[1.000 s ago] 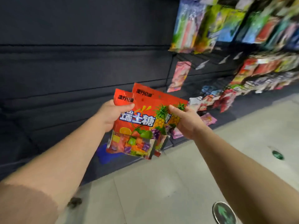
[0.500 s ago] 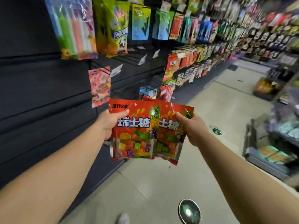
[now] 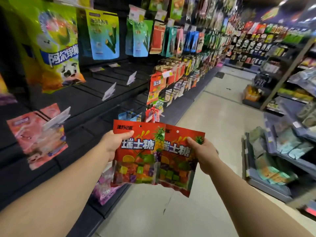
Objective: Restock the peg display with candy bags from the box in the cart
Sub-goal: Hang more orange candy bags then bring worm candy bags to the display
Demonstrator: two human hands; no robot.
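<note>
Along a shop aisle, seen from the head camera, two red candy bags are held up side by side at the centre of the view. The front candy bag [image 3: 136, 151] is gripped at its upper left edge by the left hand [image 3: 113, 144], thumb curled over the printed face. The rear candy bag [image 3: 181, 161], partly overlapped by the first, is pinched near its upper right corner by the right hand [image 3: 203, 154]. Both bags hang upright above the pale floor [image 3: 213, 134], apart from the pegs. From nine to twelve o'clock, the dark peg display [image 3: 95, 103] is seen with bare hooks and clear price tags [image 3: 109, 91]. A matching red bag [image 3: 154, 89] hangs at about twelve o'clock. At ten o'clock a green panda bag [image 3: 56, 48] is hung; at nine, a pink bag [image 3: 35, 135]. Blurred shelving [image 3: 277, 151] is seen at three o'clock.
</note>
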